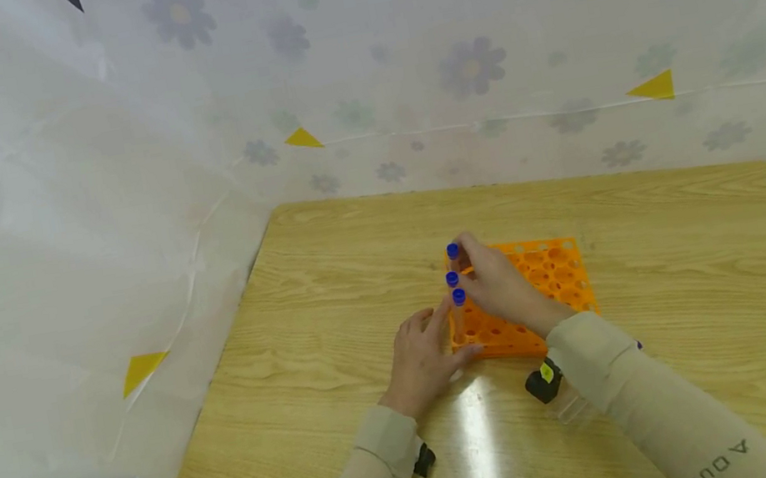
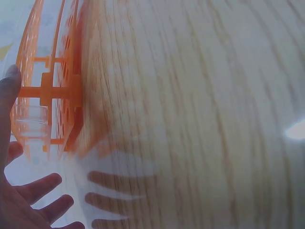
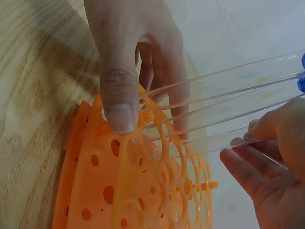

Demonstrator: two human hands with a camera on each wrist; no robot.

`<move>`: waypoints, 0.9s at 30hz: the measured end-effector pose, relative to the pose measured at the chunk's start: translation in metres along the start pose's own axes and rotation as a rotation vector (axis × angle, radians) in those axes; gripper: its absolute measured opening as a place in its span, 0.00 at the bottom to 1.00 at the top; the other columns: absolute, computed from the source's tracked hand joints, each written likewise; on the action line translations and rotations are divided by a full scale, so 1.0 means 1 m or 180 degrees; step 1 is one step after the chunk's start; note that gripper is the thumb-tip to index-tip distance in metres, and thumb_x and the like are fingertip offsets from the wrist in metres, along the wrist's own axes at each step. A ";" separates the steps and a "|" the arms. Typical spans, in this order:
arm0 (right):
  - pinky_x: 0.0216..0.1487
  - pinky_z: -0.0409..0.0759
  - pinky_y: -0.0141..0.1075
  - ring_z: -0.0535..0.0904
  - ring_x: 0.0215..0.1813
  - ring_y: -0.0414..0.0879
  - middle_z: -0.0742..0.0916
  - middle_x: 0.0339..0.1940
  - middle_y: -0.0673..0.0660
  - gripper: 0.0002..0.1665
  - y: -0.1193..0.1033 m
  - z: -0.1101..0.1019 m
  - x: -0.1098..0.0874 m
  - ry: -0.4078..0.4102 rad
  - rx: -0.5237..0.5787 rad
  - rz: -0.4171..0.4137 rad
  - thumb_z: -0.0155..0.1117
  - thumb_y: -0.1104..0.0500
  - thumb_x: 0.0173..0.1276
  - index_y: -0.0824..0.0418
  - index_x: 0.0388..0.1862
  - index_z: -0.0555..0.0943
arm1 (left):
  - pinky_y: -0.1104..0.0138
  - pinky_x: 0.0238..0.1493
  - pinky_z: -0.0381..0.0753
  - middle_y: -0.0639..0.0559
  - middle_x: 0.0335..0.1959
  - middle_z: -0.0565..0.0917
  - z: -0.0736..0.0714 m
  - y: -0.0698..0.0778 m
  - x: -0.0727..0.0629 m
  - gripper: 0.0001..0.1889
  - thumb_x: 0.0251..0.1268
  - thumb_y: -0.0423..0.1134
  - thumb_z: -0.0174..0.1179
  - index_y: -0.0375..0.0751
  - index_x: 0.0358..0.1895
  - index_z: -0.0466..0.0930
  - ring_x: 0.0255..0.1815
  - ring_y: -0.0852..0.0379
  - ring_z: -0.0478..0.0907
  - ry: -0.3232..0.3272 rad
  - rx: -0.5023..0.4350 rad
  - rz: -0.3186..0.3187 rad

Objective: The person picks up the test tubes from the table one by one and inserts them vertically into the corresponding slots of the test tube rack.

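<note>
An orange test tube rack (image 1: 563,276) stands on the wooden table. At its left end, clear tubes with a blue cap (image 1: 452,279) and another blue cap (image 1: 459,296) stand upright in the holes. My right hand (image 1: 499,279) pinches a third clear test tube (image 3: 214,143) between thumb and fingers; its lower end is inside the rack, and its blue cap (image 1: 452,250) is farthest back. With straight thumb and index finger, my left hand (image 1: 418,360) touches the rack's near left corner, the other fingers spread apart. How deep the pinched tube sits cannot be told.
Clear tubes (image 1: 571,409) lie on the table (image 1: 329,282) in front of the rack, partly hidden by the right forearm. Black wrist cameras (image 1: 544,383) sit on both wrists. Whitish flowered sheeting (image 1: 398,59) hangs behind and at the left.
</note>
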State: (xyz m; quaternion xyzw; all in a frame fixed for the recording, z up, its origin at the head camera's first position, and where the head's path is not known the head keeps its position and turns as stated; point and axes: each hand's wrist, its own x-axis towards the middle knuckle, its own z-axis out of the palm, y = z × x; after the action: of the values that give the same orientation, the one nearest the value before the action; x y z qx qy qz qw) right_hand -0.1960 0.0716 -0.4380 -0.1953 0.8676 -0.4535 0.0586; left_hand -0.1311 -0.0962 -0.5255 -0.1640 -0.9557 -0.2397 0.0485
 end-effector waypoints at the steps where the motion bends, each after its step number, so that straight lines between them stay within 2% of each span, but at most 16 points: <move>1: 0.53 0.85 0.44 0.81 0.55 0.55 0.80 0.47 0.60 0.15 0.000 0.000 0.000 -0.0006 0.0014 0.0006 0.56 0.68 0.74 0.62 0.55 0.66 | 0.47 0.68 0.70 0.38 0.64 0.73 0.000 0.000 0.000 0.46 0.60 0.66 0.61 0.50 0.78 0.58 0.65 0.41 0.72 0.0022 0.0010 0.0018; 9: 0.55 0.84 0.45 0.80 0.58 0.57 0.80 0.48 0.61 0.12 0.000 0.002 -0.001 -0.0064 0.0137 0.0090 0.54 0.67 0.75 0.63 0.54 0.68 | 0.47 0.67 0.71 0.38 0.64 0.73 0.000 0.000 0.000 0.46 0.60 0.66 0.62 0.50 0.78 0.57 0.64 0.41 0.72 0.0025 0.0022 0.0035; 14: 0.56 0.84 0.45 0.80 0.60 0.57 0.81 0.51 0.61 0.11 0.001 0.003 -0.002 -0.0130 0.0197 0.0223 0.53 0.64 0.77 0.62 0.55 0.69 | 0.47 0.65 0.72 0.37 0.63 0.74 0.001 0.000 -0.001 0.46 0.59 0.65 0.63 0.49 0.77 0.59 0.62 0.41 0.74 0.0106 0.0048 0.0099; 21: 0.55 0.84 0.46 0.81 0.59 0.57 0.83 0.52 0.62 0.08 0.005 0.003 -0.003 -0.0168 0.0031 0.0125 0.54 0.63 0.77 0.61 0.52 0.69 | 0.48 0.65 0.73 0.37 0.62 0.74 0.002 0.000 -0.001 0.46 0.59 0.65 0.63 0.49 0.77 0.59 0.62 0.40 0.74 0.0116 0.0040 0.0101; 27: 0.61 0.80 0.52 0.78 0.63 0.59 0.82 0.57 0.63 0.23 0.008 0.001 -0.006 -0.0276 -0.0131 0.0138 0.56 0.65 0.75 0.63 0.66 0.66 | 0.48 0.66 0.72 0.38 0.63 0.74 0.001 0.001 -0.002 0.46 0.60 0.66 0.62 0.50 0.77 0.59 0.62 0.40 0.74 0.0076 0.0041 0.0038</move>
State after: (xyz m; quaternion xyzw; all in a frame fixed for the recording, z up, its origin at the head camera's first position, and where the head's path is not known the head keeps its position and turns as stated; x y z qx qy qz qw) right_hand -0.1923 0.0774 -0.4457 -0.1971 0.8774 -0.4253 0.1020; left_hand -0.1294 -0.0958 -0.5260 -0.1665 -0.9555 -0.2352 0.0624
